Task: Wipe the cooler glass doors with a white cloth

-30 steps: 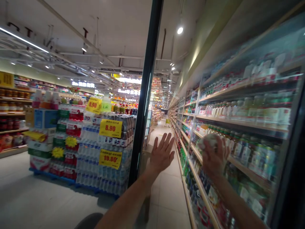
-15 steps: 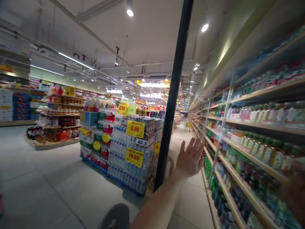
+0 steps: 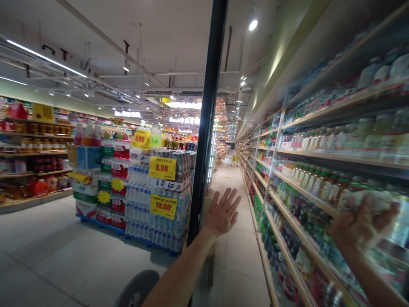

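My left hand [image 3: 222,212] reaches forward with its fingers spread, just right of a dark upright door frame [image 3: 207,106]. Whether it touches the frame or any glass, I cannot tell. My right hand [image 3: 354,228], blurred by motion, is raised in front of the shelves at the right. Its fingers curl around a pale bottle [image 3: 372,201] lying sideways; the label is too smeared to read. Behind that hand, rows of drink bottles [image 3: 326,185] stand on the wooden shelves [image 3: 300,192].
Left of the frame stands a stack of packed water bottles [image 3: 159,192] with yellow price signs [image 3: 162,167]. A jar shelf [image 3: 38,151] is further left. The tiled aisle [image 3: 228,183] runs ahead to a small yellow-green cart [image 3: 235,160]. A dark grey rounded object [image 3: 139,288] is low in front.
The view has swung right and the shelves are nearer. My left hand stays spread beside the frame. My right hand, a dark blur at the edge before, is now plainly in view with the bottle.
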